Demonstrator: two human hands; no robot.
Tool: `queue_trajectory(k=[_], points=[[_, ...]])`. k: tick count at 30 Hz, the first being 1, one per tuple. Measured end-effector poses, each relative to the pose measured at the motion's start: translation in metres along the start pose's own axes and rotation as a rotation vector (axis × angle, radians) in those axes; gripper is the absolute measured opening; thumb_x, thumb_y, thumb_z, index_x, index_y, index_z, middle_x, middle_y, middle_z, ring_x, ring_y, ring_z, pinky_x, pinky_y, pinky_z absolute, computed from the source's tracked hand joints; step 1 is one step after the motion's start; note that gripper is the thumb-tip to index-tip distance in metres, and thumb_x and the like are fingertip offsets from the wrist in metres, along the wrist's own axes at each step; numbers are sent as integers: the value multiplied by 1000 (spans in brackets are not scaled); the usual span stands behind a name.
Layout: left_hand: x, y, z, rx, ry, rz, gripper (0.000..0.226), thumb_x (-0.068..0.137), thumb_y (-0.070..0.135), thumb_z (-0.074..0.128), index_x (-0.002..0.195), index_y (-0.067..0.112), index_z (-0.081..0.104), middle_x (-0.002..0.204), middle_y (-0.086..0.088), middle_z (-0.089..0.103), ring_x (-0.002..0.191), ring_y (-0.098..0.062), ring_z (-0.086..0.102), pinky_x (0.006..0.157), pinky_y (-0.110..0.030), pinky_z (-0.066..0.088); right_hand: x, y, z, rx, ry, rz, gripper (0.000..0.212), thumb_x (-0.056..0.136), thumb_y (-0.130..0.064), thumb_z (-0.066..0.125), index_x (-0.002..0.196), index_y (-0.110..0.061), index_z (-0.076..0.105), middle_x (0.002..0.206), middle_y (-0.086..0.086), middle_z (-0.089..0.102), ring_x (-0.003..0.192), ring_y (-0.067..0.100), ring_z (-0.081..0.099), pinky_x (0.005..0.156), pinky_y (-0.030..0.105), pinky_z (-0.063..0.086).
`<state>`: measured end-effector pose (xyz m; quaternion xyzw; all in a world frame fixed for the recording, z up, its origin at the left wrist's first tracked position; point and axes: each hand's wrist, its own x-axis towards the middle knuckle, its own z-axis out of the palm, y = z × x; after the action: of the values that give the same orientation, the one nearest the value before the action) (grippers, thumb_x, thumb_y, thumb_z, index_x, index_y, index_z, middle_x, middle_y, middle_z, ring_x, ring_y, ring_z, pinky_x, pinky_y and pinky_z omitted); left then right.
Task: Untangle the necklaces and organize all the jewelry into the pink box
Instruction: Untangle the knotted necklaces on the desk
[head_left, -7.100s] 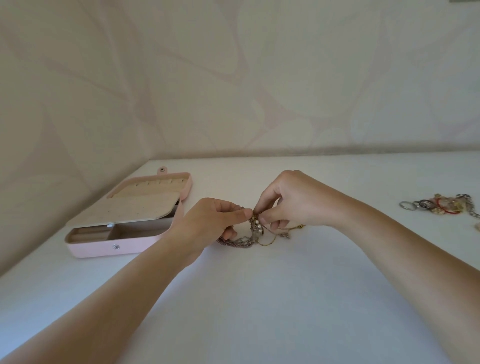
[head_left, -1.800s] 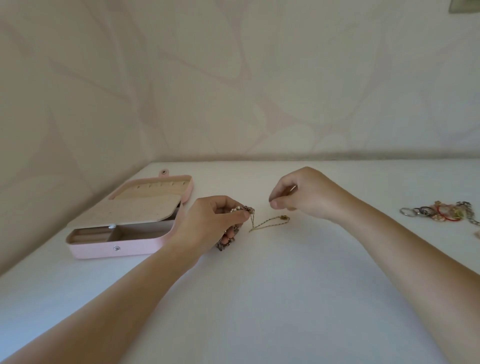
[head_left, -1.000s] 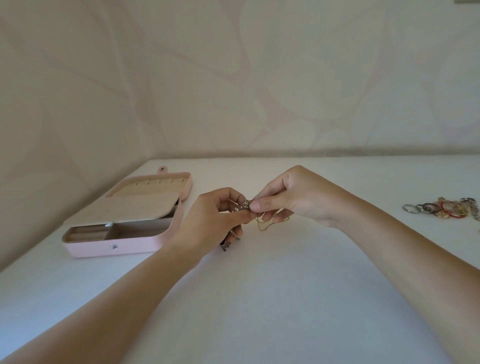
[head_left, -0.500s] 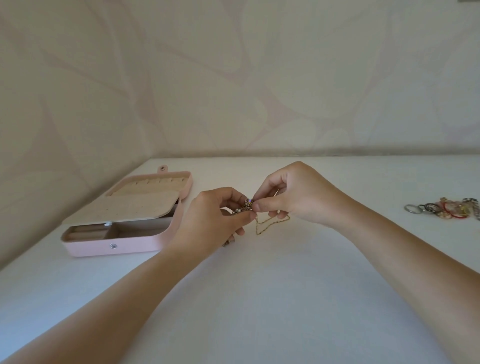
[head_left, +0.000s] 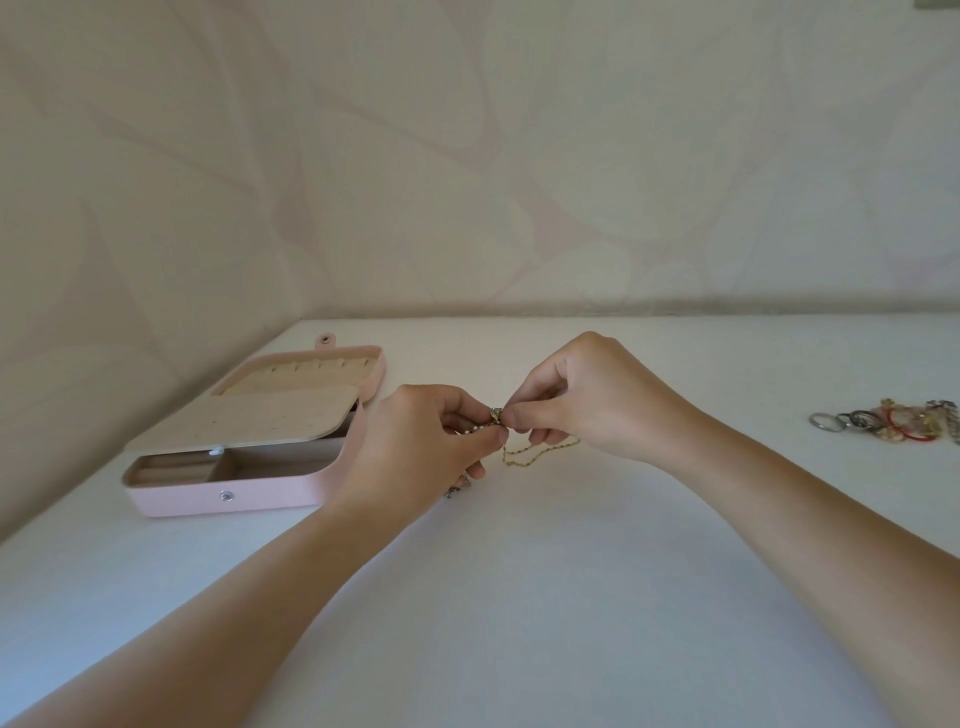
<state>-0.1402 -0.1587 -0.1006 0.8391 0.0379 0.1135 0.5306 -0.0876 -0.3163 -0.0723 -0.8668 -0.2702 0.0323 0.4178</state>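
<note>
Above the middle of the white table, my left hand (head_left: 421, 447) and my right hand (head_left: 587, 400) pinch the same small knot of tangled necklaces (head_left: 496, 415) between thumbs and forefingers. A thin gold chain (head_left: 535, 453) droops in a loop from the knot under my right hand. More of the bundle is closed in my left palm, and a silvery end (head_left: 457, 488) pokes out below it. The pink box (head_left: 228, 496) lies open at the left, its beige inner flap (head_left: 275, 415) covering the rear part.
A heap of rings, a red band and other jewelry (head_left: 893, 427) lies at the table's right edge. Patterned walls meet in a corner behind the pink box. The white tabletop (head_left: 519, 597) spreads toward me between my forearms.
My right hand came back from the gold chain's end to the knot and now pinches it beside my left fingers. Both hands have held nearly still over the last half second.
</note>
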Motion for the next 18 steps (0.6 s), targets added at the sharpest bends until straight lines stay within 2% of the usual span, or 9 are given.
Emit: queue_trajectory(k=[3, 7, 11, 18], points=[[-3, -1, 2, 71, 21, 57, 7, 79, 15, 74, 77, 13, 68, 53, 4, 62, 42, -8, 56, 47, -25, 45, 2, 2, 2, 26, 0, 28, 4, 75, -17, 74, 71, -18, 76, 65, 4, 71, 65, 16, 70, 75, 36, 59], [-5, 1, 2, 117, 16, 102, 5, 80, 15, 73, 77, 14, 68, 53, 5, 62, 42, -6, 57, 47, -24, 48, 2, 2, -1, 85, -40, 38, 3, 73, -14, 77, 72, -12, 75, 69, 10, 72, 59, 10, 64, 65, 26, 56], [-5, 5, 1, 81, -11, 99, 9, 79, 13, 74, 74, 18, 68, 57, 3, 62, 45, -5, 57, 46, -22, 46, 2, 4, -8, 104, -96, -10, 5, 73, -15, 77, 75, -11, 75, 75, 13, 71, 61, 10, 63, 68, 27, 52], [-5, 4, 0, 64, -19, 88, 9, 80, 14, 73, 74, 19, 69, 59, 0, 64, 47, -9, 57, 49, -25, 47, 4, 7, -7, 117, -106, -46, 3, 76, -8, 73, 74, -11, 73, 63, -1, 66, 55, 8, 61, 60, 21, 49]])
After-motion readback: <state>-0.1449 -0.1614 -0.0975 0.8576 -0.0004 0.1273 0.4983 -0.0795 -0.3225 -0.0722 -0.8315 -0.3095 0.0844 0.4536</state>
